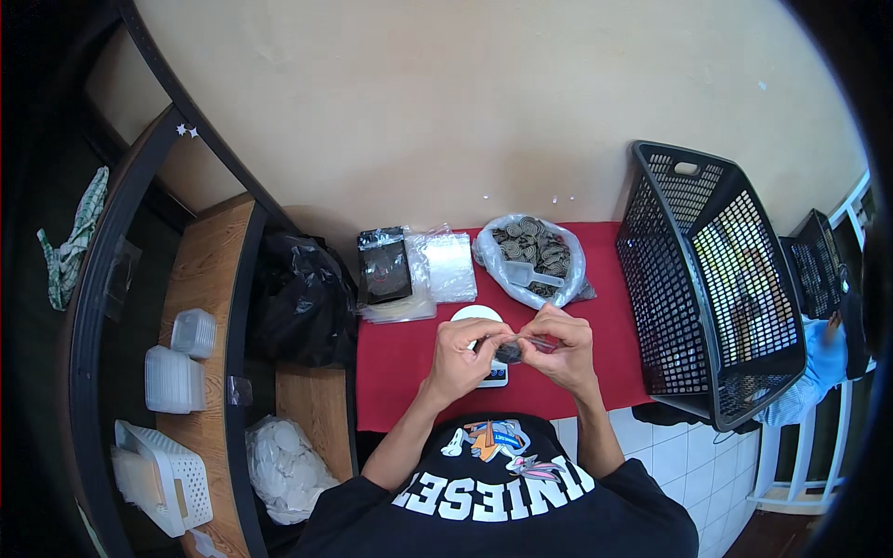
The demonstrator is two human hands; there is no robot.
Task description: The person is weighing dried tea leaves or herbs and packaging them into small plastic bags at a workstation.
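Note:
My left hand (464, 354) and my right hand (561, 345) meet over the table, fingertips pinching the top of a small clear plastic bag (509, 353) with dark contents. Beneath them, partly covered, is a white kitchen scale (478, 313) with blue-marked buttons. Just beyond my right hand stands an open plastic bag (494, 268) full of dark spiral-patterned pieces, with a clear scoop (534, 275) lying on top. Flat clear plastic bags (452, 268) and a black pouch (385, 268) lie to the left, behind the scale.
A red cloth (398, 363) covers the table. At right stands a large black perforated basket (666, 279); a person in blue (823, 356) is beyond it. Left are wooden shelves (202, 258) with plastic containers (174, 380), a white basket (188, 481) and a black bag (303, 300).

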